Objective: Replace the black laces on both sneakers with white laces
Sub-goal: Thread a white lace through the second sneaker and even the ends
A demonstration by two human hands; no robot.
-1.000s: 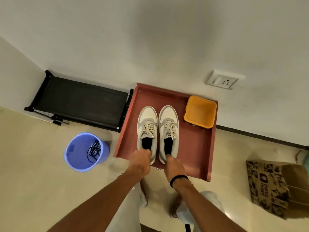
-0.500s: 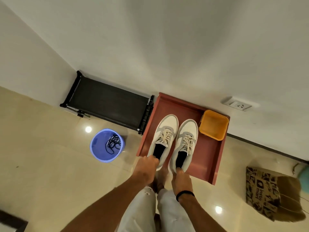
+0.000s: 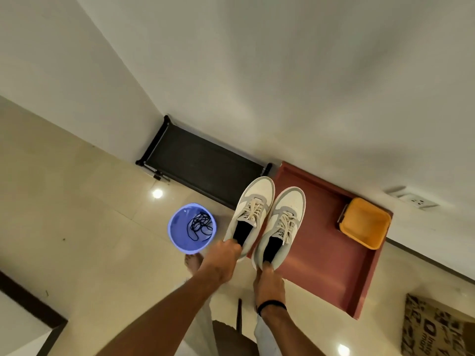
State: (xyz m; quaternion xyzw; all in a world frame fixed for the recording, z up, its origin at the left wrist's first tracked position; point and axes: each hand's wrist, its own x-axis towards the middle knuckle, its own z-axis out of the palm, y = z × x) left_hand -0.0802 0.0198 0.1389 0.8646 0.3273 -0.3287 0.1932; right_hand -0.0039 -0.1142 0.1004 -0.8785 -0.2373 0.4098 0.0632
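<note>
Above the red tray (image 3: 331, 255), each hand's grip holds a white-laced sneaker's heel: left hand (image 3: 221, 260); right hand (image 3: 268, 283).

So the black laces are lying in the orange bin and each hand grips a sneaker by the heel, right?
Not quite: the head view shows the black laces in the blue bucket, not the orange bin. Left hand and right hand do each grip a sneaker's heel.

Two sneakers (image 3: 267, 217), both white-laced; one blue bucket (image 3: 177, 224) at nine o'clock holding black laces (image 3: 200, 226); one orange tub (image 3: 365, 223) at three o'clock; one red tray (image 3: 331, 255).
</note>
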